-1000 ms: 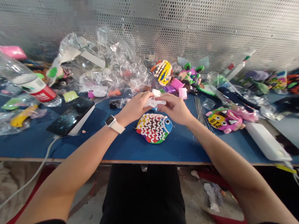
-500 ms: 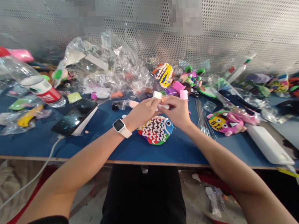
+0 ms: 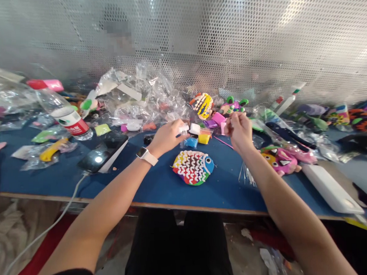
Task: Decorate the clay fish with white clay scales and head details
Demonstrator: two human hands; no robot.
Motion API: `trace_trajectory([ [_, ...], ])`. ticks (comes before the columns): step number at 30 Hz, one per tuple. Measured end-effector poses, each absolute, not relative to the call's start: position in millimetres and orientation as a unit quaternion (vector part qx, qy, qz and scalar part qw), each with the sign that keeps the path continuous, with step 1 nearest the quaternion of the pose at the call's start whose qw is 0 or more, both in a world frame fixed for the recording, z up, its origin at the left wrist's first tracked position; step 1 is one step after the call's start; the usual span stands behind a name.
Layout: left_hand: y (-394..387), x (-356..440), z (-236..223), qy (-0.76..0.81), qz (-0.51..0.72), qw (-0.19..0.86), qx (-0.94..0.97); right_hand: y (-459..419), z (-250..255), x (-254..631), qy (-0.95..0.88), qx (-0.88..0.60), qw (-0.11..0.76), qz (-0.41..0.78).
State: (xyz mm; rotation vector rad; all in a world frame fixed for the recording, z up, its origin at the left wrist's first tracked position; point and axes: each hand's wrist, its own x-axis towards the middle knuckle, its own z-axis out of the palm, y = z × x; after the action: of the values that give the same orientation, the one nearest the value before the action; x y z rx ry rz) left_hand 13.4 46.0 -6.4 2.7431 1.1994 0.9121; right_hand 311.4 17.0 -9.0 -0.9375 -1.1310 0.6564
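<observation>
A colourful clay fish (image 3: 193, 167) with white scale marks and a blue head lies on the blue table (image 3: 161, 184). Beyond it, my left hand (image 3: 168, 136), with a white watch on the wrist, pinches a small white lump of clay (image 3: 183, 129) beside small white, blue and yellow clay pieces (image 3: 196, 137). My right hand (image 3: 240, 128) is raised to the right of the fish, fingers closed on a tiny piece I cannot make out. The two hands are apart.
Crumpled clear plastic bags (image 3: 141, 96) pile up at the back. A plastic bottle (image 3: 67, 113) and a phone on a white block (image 3: 103, 156) sit left. Clay figures (image 3: 280, 159) and a white power bank (image 3: 330, 183) lie right. A perforated metal screen (image 3: 227, 36) closes off the back.
My hands, which were joined over the fish on a white piece, have separated. The left moved back toward the small clay pieces, the right rose to the right. The view shifted.
</observation>
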Motion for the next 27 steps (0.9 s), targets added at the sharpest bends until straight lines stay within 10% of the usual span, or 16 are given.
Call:
trace_trajectory([
  [8, 29.3, 28.9, -11.1, 0.319, 0.342, 0.114, 0.877, -27.8, -11.5, 252.7, -0.816, -0.367, 0.435, 0.104],
  [27, 28.9, 33.1, -11.6, 0.247, 0.344, 0.173, 0.889, -29.4, -15.7, 252.7, -0.826, -0.365, 0.426, 0.051],
])
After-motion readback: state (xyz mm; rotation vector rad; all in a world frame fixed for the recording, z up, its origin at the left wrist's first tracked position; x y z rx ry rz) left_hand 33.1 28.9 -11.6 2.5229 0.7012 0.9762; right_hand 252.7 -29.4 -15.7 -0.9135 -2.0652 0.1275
